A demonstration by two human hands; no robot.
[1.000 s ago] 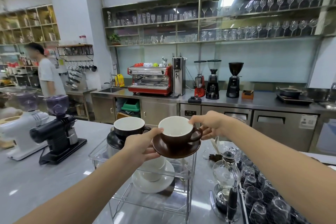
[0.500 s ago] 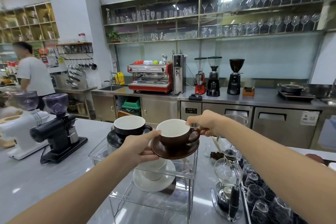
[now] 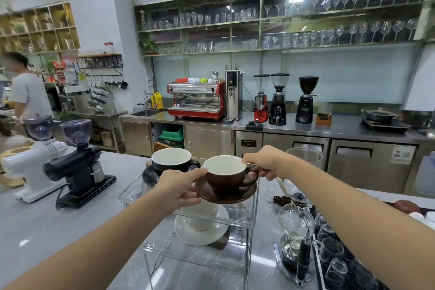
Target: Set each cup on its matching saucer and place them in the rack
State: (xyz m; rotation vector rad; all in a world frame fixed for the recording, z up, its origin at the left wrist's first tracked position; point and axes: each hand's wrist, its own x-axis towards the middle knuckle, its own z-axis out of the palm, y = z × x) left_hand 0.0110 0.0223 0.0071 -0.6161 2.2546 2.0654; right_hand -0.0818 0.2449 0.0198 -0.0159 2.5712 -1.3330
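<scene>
Head view, item list, my hands both up at the rack.

1. Brown cup (image 3: 225, 175): glossy dark brown outside, white inside, upright, mouth up, handle pointing to my right. Sits on item 2.
2. Brown saucer (image 3: 226, 194): same dark brown, round, tilted slightly, at the right front corner of the rack's top level; can't tell whether it touches the rack top.
3. Left hand (image 3: 180, 189): thumb over the saucer's left rim, fingers curled under it, gripping the saucer.
4. Right hand (image 3: 266, 162): fingers pinch the cup at its right rim, just above the handle.
5. Rack (image 3: 247, 223): clear acrylic w/ metal legs, two levels, standing on the grey counter (image 3: 42, 226).
6. Black cup (image 3: 173, 160): white inside, upright on a black saucer (image 3: 148, 175), top level, left rear, just beside item 1; handle to the right.
7. White cup (image 3: 200, 218): on a white saucer (image 3: 200, 231), lower level, partly hidden behind my left hand.
</scene>
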